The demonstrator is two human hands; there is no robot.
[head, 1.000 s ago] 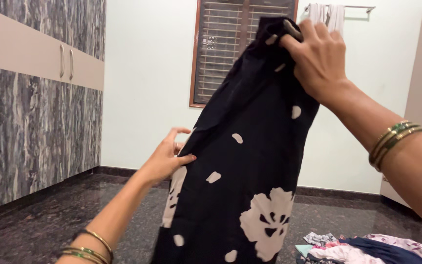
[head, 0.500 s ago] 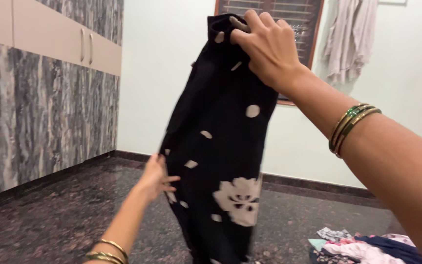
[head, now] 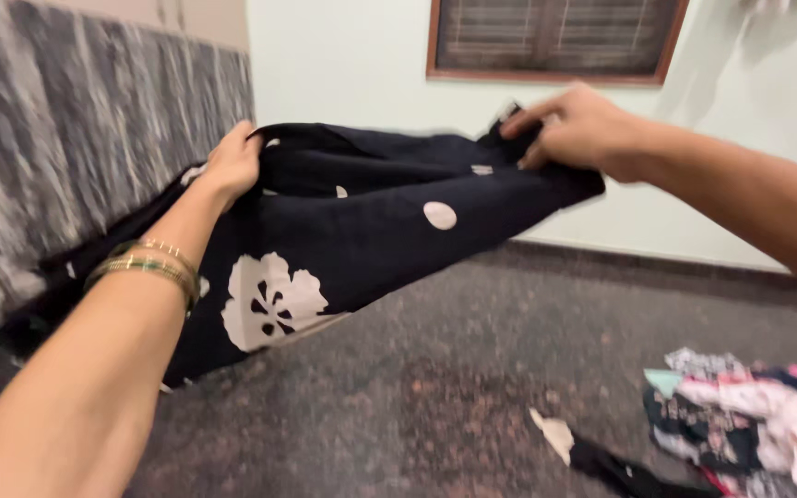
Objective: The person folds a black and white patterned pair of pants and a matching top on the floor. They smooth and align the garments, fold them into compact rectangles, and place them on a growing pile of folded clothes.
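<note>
- Two bare hands stretch one black cotton garment with cream flower and dot prints [head: 362, 231] out in the air above the dark speckled stone floor [head: 435, 397].
- At its left end, the left hand [head: 231, 164], gold bangles [head: 149, 267] on the wrist, is closed on the cloth's upper edge.
- At its right end, the right hand [head: 569, 129] pinches the other corner.
- Far right, a heap of pink and patterned clothes [head: 758, 415] lies on the floor.

black floral garment [head: 371, 231], both hands gripping
</note>
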